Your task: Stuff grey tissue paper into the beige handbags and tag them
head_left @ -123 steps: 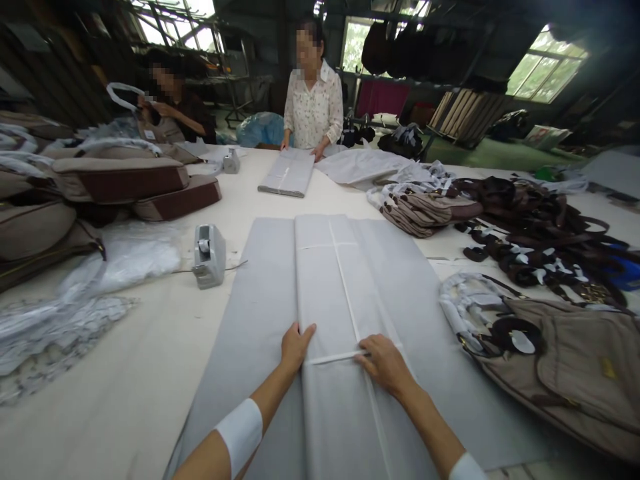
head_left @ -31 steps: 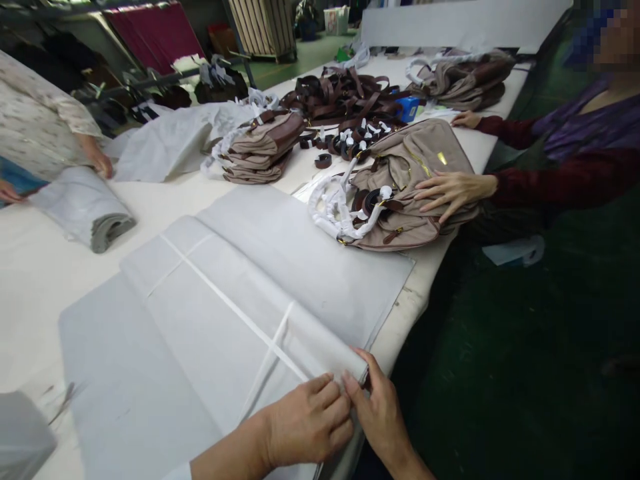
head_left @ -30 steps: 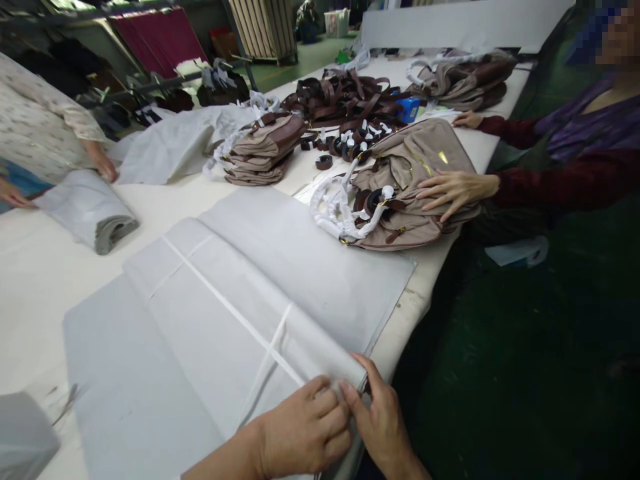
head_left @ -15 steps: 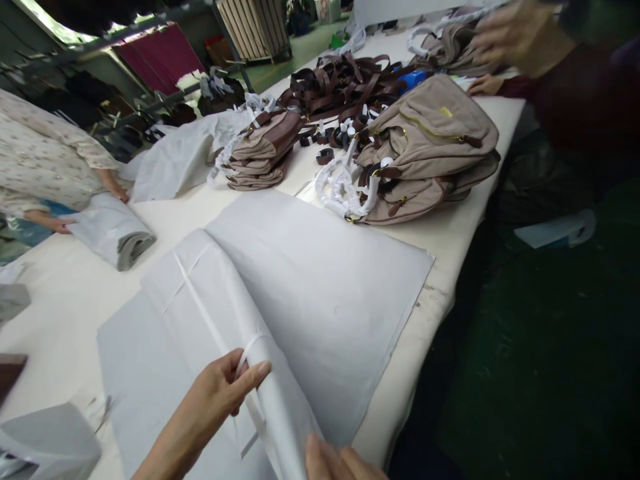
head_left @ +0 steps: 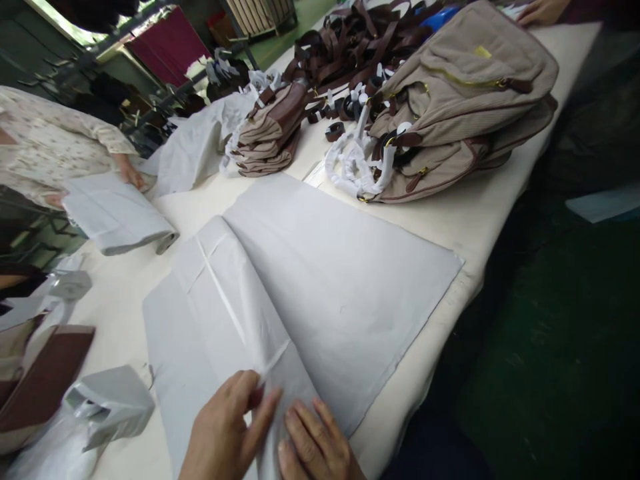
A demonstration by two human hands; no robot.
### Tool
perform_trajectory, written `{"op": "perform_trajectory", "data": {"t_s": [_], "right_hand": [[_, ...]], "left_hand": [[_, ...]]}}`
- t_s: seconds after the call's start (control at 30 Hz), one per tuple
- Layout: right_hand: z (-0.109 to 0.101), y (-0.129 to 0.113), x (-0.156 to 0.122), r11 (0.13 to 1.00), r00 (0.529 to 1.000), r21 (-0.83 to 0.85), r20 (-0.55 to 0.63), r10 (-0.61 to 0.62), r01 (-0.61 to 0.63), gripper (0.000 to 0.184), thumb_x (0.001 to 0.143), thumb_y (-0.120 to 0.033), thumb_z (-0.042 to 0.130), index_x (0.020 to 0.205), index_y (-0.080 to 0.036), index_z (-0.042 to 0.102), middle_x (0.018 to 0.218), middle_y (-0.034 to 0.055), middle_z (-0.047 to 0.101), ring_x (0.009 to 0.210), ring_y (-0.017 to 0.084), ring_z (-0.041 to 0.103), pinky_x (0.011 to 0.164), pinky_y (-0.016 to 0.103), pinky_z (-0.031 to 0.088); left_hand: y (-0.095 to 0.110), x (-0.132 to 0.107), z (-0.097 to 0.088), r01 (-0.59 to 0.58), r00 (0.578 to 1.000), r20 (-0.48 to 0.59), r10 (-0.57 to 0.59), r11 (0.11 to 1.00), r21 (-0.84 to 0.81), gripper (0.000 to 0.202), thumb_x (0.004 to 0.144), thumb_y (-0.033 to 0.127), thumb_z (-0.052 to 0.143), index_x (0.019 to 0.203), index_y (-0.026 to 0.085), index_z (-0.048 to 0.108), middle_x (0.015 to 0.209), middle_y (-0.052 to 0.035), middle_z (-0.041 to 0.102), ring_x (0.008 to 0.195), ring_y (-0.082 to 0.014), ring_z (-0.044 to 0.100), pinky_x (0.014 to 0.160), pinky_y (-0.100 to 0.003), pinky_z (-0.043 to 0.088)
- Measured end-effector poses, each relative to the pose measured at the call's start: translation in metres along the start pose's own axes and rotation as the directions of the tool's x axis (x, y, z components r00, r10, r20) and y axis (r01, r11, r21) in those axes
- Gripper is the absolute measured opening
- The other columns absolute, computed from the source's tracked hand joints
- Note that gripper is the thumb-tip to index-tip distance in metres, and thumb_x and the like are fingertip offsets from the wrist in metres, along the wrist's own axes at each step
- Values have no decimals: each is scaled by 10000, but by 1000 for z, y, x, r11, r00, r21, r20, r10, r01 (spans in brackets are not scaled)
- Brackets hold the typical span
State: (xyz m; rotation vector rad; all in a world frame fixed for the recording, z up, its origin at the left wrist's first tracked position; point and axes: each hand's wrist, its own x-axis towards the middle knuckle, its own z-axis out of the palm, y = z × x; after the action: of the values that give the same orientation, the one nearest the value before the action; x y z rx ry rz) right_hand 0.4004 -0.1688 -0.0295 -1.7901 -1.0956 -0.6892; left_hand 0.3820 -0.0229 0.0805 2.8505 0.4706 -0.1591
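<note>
A pale grey sheet [head_left: 345, 287] lies across the table, and a flat grey wrapped bundle [head_left: 200, 320] rests on its left side. White strips run along and across the bundle. One short white strip [head_left: 277, 358] crosses the bundle's rounded edge just above my hands. My left hand [head_left: 227, 427] is closed on the bundle, thumb and fingers pinched at the end of that strip; the held part is hidden. Against the bundle's right side, my right hand [head_left: 315, 443] lies with its fingers stretched out flat, holding nothing.
Beige bags [head_left: 465, 100] fill the table's right side, beside folded beige bags [head_left: 275, 130] and dark brown straps [head_left: 345, 50]. At left, a co-worker's hand [head_left: 129, 172] touches another grey bundle [head_left: 117, 213]. A grey tape dispenser [head_left: 117, 403] stands lower left.
My right hand has come up onto the bundle beside my left. The white strip now lies flatter over the edge. The co-worker's bundle has been turned, and the view has shifted.
</note>
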Motion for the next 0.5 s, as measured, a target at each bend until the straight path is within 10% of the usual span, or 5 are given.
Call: {"op": "perform_trajectory", "data": {"t_s": [0.27, 0.5], "right_hand": [[-10, -2, 5, 1000, 982, 18, 188, 6, -10, 344, 946, -284, 338, 1007, -161, 654, 988, 44, 693, 1010, 194, 607, 938, 331, 482], [-8, -10, -7, 999, 969, -16, 241, 54, -52, 344, 927, -183, 351, 1184, -65, 546, 1086, 143, 644, 1067, 220, 578, 793, 341, 557]], "left_hand": [[44, -28, 8, -185, 978, 144, 150, 943, 276, 404, 638, 554, 683, 713, 174, 567, 669, -41, 588, 611, -224, 539, 583, -348, 420], [47, -62, 36, -211, 968, -67, 244, 925, 316, 666, 627, 580, 690, 1119, 147, 570, 816, -62, 661, 626, -201, 539, 589, -330, 373]]}}
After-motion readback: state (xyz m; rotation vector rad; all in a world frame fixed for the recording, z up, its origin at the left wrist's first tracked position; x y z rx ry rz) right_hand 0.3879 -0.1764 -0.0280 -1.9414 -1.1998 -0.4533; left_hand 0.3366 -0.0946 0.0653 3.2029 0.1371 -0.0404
